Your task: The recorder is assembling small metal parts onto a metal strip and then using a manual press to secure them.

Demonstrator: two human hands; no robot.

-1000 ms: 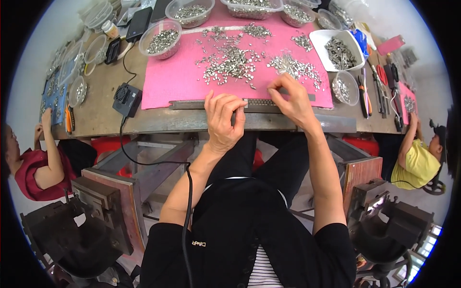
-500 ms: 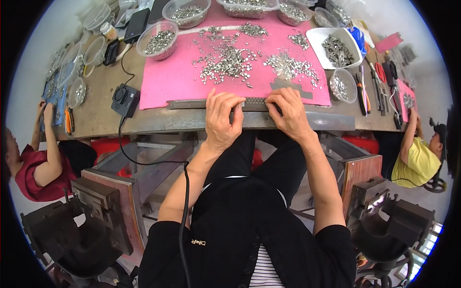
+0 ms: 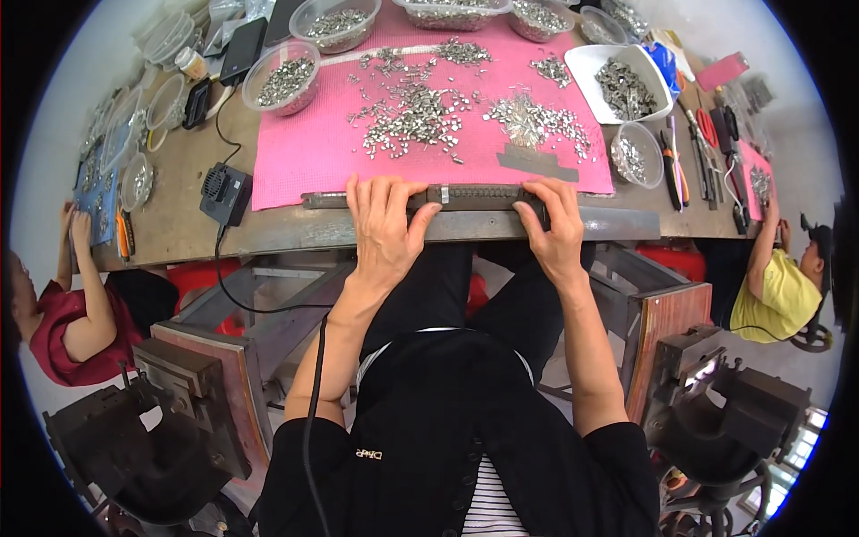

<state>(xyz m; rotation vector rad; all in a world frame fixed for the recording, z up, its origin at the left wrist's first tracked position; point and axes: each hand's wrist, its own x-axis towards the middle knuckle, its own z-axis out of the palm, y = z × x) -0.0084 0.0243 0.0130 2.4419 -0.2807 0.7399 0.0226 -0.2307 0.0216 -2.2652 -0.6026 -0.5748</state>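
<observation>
A long dark metal bar lies along the near edge of the pink mat, with a row of small notches or pieces in its middle. One small shiny metal piece shows brightly on it, left of that row. My left hand grips the bar left of the notched part, fingers over the far side and thumb on the near side. Around the right end of the row my right hand holds it the same way. Loose shiny metal pieces are heaped on the mat beyond, beside a cluster of thin pins.
A flat grey plate rests on the pink mat. Plastic tubs and a white tray hold metal parts. A black adapter with a cable sits left. Pliers lie right. People work at both sides.
My hands have moved apart along the bar, the left one leftward and the right one slightly rightward. More of the notched middle and the shiny piece now show between them.
</observation>
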